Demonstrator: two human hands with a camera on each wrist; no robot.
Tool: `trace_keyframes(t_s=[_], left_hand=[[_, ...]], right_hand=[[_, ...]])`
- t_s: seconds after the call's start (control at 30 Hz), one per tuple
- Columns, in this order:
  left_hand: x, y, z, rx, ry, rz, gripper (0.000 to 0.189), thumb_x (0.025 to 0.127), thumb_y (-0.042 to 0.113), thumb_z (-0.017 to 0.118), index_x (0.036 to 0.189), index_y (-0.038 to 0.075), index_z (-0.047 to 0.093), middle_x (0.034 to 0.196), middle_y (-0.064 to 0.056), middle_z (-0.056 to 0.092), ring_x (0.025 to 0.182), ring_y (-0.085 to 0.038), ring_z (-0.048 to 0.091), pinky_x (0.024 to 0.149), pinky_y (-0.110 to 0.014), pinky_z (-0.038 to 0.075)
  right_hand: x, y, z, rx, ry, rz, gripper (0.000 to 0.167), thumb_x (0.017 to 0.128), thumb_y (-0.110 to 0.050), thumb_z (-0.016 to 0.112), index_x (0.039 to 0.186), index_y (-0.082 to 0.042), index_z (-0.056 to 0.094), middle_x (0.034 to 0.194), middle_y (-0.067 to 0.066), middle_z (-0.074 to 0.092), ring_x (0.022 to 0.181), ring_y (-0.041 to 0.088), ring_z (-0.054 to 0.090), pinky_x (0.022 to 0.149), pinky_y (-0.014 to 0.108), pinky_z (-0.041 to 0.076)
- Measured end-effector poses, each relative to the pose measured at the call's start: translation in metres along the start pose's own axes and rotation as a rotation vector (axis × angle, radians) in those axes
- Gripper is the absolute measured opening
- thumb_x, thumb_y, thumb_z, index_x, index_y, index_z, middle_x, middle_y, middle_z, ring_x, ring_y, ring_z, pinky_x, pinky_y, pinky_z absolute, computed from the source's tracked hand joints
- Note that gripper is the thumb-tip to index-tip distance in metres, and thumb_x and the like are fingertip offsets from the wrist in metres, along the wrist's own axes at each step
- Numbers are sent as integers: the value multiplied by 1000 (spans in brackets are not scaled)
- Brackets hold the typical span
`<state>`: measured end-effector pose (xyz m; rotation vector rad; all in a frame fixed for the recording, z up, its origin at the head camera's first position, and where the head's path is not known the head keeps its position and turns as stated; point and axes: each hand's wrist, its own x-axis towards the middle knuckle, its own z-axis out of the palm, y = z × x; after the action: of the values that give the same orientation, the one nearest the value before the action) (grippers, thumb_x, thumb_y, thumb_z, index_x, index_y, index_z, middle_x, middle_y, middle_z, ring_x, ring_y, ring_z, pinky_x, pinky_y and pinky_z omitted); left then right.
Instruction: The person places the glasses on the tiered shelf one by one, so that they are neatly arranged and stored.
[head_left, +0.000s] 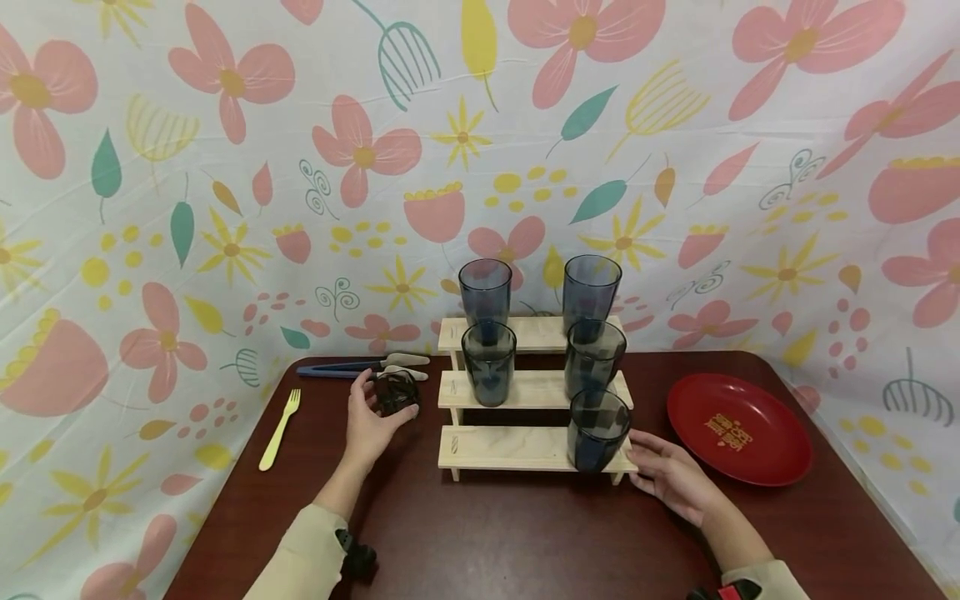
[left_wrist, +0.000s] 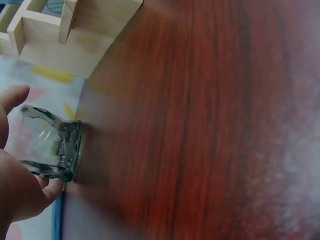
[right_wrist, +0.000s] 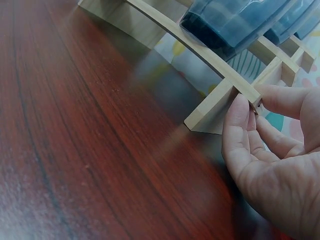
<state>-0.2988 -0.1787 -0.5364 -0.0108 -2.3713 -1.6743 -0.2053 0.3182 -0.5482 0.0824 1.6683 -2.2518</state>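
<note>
My left hand [head_left: 369,431] holds a small dark glass vessel [head_left: 397,394] left of the stand, fingers on one side and thumb on the other. The left wrist view shows this vessel [left_wrist: 70,142] as clear, thick-walled and squarish with a wavy edge; its exact kind cannot be told. A three-step wooden display stand [head_left: 502,450] stands mid-table. At the right end of its lowest step, my right hand [head_left: 671,477] pinches the corner between thumb and fingertips, as the right wrist view shows. A dark tumbler [head_left: 598,433] stands on that step close by.
Two tumblers stand on the middle step, including one [head_left: 489,367] at left, and two on the top step, including one [head_left: 592,287] at right. A red plate [head_left: 772,408] lies right. Blue-and-beige tongs [head_left: 352,365] and a yellow fork [head_left: 279,432] lie left. Patterned cloth [head_left: 300,167] hangs behind.
</note>
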Motion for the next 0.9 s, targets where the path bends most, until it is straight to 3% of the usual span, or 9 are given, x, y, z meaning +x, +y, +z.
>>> trace_keyframes(t_s=[0.3,0.47,0.67,0.9], left_hand=[[5,-11,9,-3,-11,-99,107,82,24,91,163,22,22,149,-19,39,131,-41,46,104,-59,43],[7,-15,14,16,32,-89,105,81,25,92,161,16,25,143,-20,44,128,-41,49,103,-59,43],[7,-17,20,68,101,-74,100,78,28,94,155,11,33,138,-19,50,125,-39,52,103,-57,44],[8,-16,23,78,132,-75,96,77,30,95,150,10,37,135,-18,51,126,-39,52,103,-58,43]], right_hand=[[-1,-2,2,-2,7,11,32,108,-8,55,138,-13,45,117,0,59,97,10,63,86,31,56],[-1,-3,2,-10,26,20,38,108,-9,56,143,-9,41,118,1,57,96,10,62,86,31,56],[0,-1,1,2,1,7,28,108,-8,55,134,-16,48,116,1,57,95,10,62,86,31,56],[0,0,-1,8,-28,-3,25,108,-8,54,131,-19,50,115,1,58,97,10,63,86,31,56]])
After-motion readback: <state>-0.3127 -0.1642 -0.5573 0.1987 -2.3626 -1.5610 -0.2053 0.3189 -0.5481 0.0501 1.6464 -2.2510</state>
